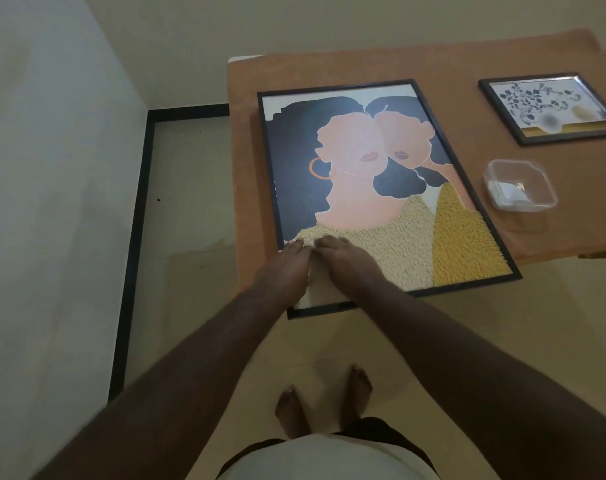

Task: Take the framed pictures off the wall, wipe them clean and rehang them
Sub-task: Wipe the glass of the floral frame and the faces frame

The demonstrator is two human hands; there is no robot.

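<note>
A large black-framed portrait of two faces with dark hair and yellow textured clothing (371, 188) lies flat, face up, on a table draped in an orange-brown cloth (433, 64), its near edge jutting out past the table's front. Both hands rest on the picture's near left corner, side by side and touching: the left hand (284, 268) lies with fingers stretched flat toward the frame's left rail, and the right hand (343, 263) lies beside it, fingers likewise extended and spread low over the cream-coloured area. A pale strip shows between and under the palms, which may be a wiping cloth, though I cannot tell for sure. Neither hand curls round anything that can be seen. Further right on the same table sit a smaller dark-framed picture of a flower sprig (551, 107) and a clear square plastic tub holding something white (519, 185), both well apart from the hands. The big picture looks stiff and broad but probably light for its size; its face seems smooth, likely slippery under a flat palm, and any glazing would be fragile. Because it overhangs the table, hard pressure near that edge could tip it. To lift it, taking hold of the two long side rails around mid-height would seem safest.
</note>
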